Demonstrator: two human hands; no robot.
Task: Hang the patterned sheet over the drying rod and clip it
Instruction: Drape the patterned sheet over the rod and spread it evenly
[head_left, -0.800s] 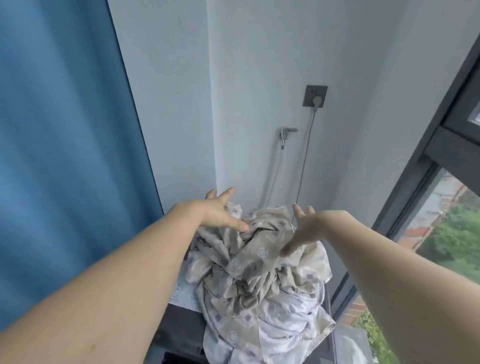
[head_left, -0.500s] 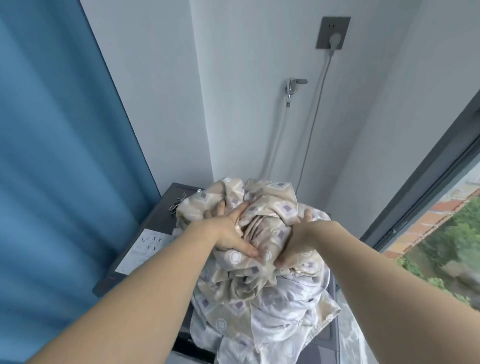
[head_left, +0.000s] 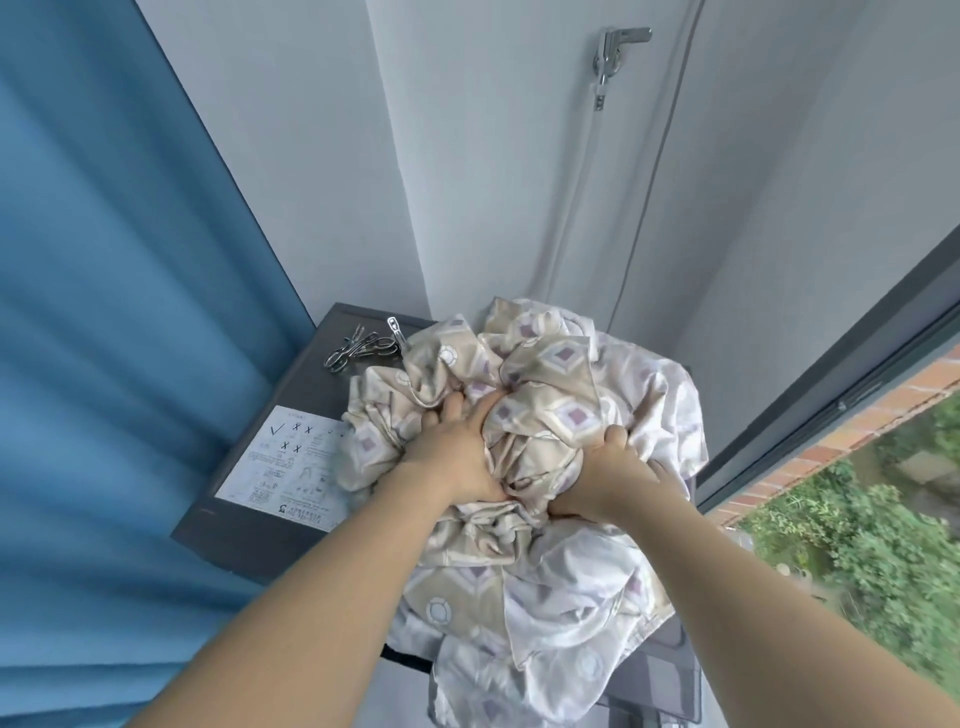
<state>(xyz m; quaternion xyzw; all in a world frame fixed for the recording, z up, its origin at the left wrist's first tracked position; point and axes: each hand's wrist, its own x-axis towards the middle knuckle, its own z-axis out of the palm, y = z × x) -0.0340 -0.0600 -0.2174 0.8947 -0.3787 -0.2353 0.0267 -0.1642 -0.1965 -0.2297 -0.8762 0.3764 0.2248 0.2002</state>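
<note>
The patterned sheet (head_left: 545, 364), beige and white with purple diamonds, lies crumpled in a heap on a dark grey appliance top (head_left: 291, 384), one end spilling down the front. My left hand (head_left: 457, 452) digs into the middle of the heap, fingers curled into the folds. My right hand (head_left: 608, 478) grips the cloth just to its right, thumb up and fingers buried in the fabric. Several metal clips (head_left: 363, 348) lie on the grey top behind the heap, at its left. No drying rod is in view.
A blue curtain (head_left: 130, 312) hangs along the left. A white label sheet (head_left: 291, 462) is stuck on the grey top. A tap (head_left: 613, 47) with a hose and a cable runs down the white wall behind. A dark-framed window (head_left: 831, 389) stands at the right.
My hands came down from open above the heap and closed into the cloth. The view tilted down, bringing the grey top, label and clips into sight.
</note>
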